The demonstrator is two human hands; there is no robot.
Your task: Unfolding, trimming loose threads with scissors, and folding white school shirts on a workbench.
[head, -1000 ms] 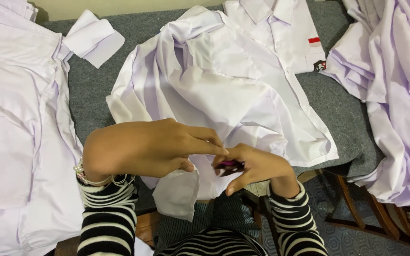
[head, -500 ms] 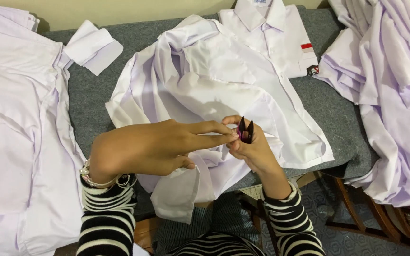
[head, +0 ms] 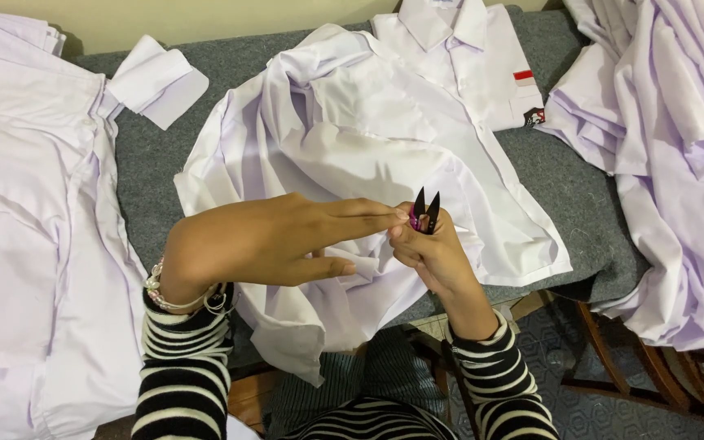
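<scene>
My right hand (head: 433,253) grips a small pair of thread snips (head: 424,213) with a pink handle and black blades pointing up and away from me. My left hand (head: 275,240) stretches out flat to the right, fingers extended, its fingertips touching the snips and my right hand. Both hands hover over a white short-sleeved shirt (head: 368,138) spread on the grey table (head: 230,65), collar at the far end, with a small red and white badge on its chest pocket.
A flat stack of white shirts (head: 26,220) lies on the left. A crumpled heap of white shirts (head: 670,138) hangs over the table's right edge. A wooden chair frame (head: 613,358) stands below on the right.
My right hand has lifted up and forward with the snips, and the blades now point upward. My left hand has followed, with its fingers stretched out to the snips.
</scene>
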